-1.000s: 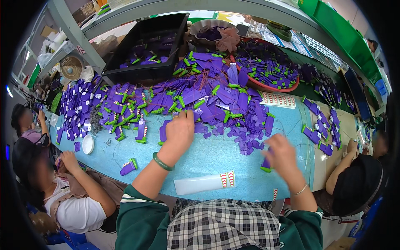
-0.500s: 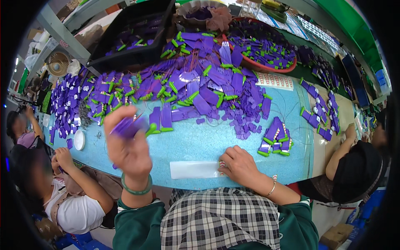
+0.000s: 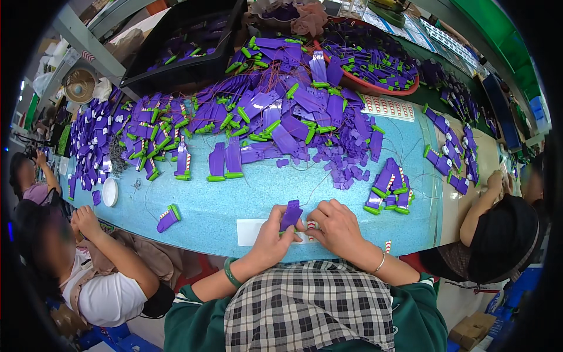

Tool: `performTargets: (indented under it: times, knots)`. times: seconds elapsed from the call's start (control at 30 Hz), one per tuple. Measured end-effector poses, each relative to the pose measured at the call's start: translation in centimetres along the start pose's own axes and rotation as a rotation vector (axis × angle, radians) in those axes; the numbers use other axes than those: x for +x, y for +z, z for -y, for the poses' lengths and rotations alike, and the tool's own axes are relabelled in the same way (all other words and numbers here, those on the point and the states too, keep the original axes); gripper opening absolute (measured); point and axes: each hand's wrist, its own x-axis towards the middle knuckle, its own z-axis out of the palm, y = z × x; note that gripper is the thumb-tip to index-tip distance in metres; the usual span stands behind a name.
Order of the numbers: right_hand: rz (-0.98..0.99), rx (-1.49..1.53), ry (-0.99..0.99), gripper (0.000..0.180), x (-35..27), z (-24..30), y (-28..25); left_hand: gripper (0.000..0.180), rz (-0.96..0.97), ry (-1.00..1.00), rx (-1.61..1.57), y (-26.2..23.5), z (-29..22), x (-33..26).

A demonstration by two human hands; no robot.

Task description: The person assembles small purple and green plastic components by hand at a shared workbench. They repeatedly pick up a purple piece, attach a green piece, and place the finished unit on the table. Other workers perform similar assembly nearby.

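My left hand [image 3: 268,240] pinches a flat purple plastic piece [image 3: 291,215], holding it tilted up above the table's near edge. Its lower end is partly hidden by my fingers, with a bit of green showing there. Close beside it, my right hand [image 3: 338,230] has its fingers closed on a small red-and-white striped sticker [image 3: 312,225]. Beneath both hands lies a white paper strip [image 3: 248,231], mostly covered by them. A striped sticker strip also sticks out at my right wrist.
Purple pieces with green ends heap up [image 3: 281,117] across the back. A small stack [image 3: 387,186] lies to the right, a single piece [image 3: 168,218] to the left. Behind stand a black crate [image 3: 138,82] and a red basin [image 3: 375,88]. People sit on both sides.
My left hand has come down and right from the left side, bringing a purple piece next to my right hand. The right hand has stayed almost in place at the striped sticker.
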Motion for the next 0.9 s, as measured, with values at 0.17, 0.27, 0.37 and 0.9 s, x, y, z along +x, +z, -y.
performTargets:
  times: [0.17,0.27,0.37,0.9]
  knots:
    - [0.004,0.021,0.011,0.020,0.0,0.0,0.3,0.024,0.058,-0.030,0.023,-0.5,0.1,0.1]
    - [0.009,0.016,0.005,0.018,0.2,-0.1,0.4,0.021,0.054,-0.078,-0.030,-0.4,-0.1,0.2]
    - [-0.019,0.031,-0.029,0.016,0.1,-0.3,0.8,0.021,0.038,-0.086,-0.040,-0.3,-0.5,0.2]
    - [-0.126,0.037,-0.099,0.017,0.2,-0.3,1.3,0.023,0.029,-0.050,-0.078,-0.6,-0.1,0.5]
